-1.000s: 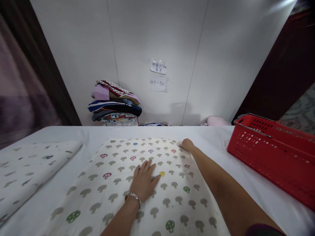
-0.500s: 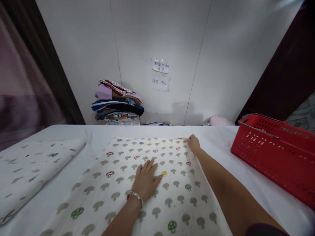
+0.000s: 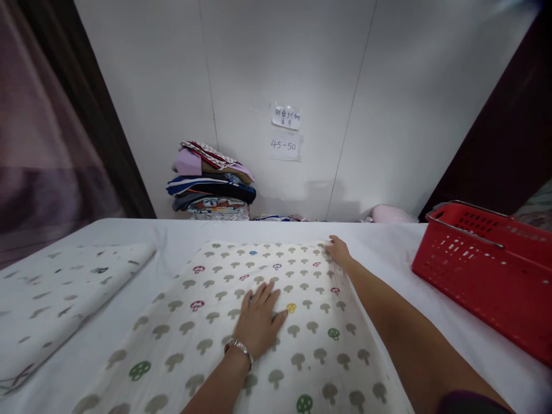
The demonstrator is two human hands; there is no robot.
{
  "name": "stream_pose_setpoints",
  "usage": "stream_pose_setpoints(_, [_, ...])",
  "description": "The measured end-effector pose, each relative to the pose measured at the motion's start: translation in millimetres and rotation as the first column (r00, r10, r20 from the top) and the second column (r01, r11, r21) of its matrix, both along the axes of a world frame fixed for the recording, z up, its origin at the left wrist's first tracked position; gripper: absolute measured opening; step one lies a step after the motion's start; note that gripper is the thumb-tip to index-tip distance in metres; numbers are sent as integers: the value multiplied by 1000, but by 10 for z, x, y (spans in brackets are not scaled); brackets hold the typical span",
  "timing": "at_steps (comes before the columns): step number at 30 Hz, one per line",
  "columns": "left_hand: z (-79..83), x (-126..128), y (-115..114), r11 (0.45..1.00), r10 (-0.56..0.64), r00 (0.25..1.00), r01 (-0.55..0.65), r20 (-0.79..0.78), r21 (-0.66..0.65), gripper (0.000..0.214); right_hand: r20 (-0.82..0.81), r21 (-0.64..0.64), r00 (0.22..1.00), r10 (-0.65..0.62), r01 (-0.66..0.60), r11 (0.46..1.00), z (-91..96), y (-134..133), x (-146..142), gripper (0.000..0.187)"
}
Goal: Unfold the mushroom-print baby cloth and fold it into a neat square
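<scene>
A white cloth printed with mushrooms [image 3: 241,264] lies spread over the table in front of me. My left hand [image 3: 259,319], with a bracelet at its wrist, rests palm down on the middle of this cloth, fingers stretched out and holding nothing. At the far right corner, my right hand [image 3: 338,250] is closed on the cloth's edge, the fingertips partly hidden. Off to the left lies another white cloth with small dark and coloured marks [image 3: 64,287], folded and apart from both hands.
A red plastic basket with metal handles [image 3: 483,282] stands on the white-covered table [image 3: 375,236] at right. Beyond the table's far edge, a pile of folded fabrics [image 3: 211,187] stands against the wall. Paper notes [image 3: 286,145] are stuck on the wall; a curtain [image 3: 56,126] hangs at left.
The whole view has shifted slightly, with things appearing a little further right. Both hands keep their places on the mushroom cloth; the right fingers have barely moved at the corner.
</scene>
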State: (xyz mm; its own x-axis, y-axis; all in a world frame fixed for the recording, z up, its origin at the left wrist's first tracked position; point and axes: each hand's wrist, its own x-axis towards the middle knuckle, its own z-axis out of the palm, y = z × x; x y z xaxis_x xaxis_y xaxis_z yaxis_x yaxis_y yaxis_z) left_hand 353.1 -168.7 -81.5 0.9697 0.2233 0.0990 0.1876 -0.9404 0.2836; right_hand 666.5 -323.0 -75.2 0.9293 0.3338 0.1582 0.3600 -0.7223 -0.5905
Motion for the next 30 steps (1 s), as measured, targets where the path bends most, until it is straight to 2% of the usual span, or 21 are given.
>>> stream_pose_setpoints(6, [14,-8,-6,1000,7,1000,-7,-11,4,54,64,-134,998,19,-10,991,-25,61,45,41])
stream_pose_setpoints(11, [8,-9,-18,1000,8,1000,-8,-2,-11,54,63,-266,990,130,-109,958,-3,193,39,37])
stream_pose_setpoints(16, [-9,-19,-19,1000,8,1000,-8,5,-18,54,37,-357,974,224,-196,913,106,422,45,38])
stream_pose_setpoints(20, [3,-34,-35,1000,19,1000,-18,9,-22,55,103,-380,969,223,-169,910,142,558,-1,24])
stream_pose_setpoints(25, [20,-42,-60,999,48,999,-48,1,-3,59,214,-385,959,187,-93,918,95,613,-146,26])
stream_pose_setpoints(28, [29,-39,-68,999,38,999,-39,-30,-16,60,279,-368,924,260,-147,918,125,655,-273,32])
stream_pose_setpoints(30, [39,-36,-73,999,42,999,-42,-34,-16,59,304,-362,887,347,-229,904,149,733,-407,37])
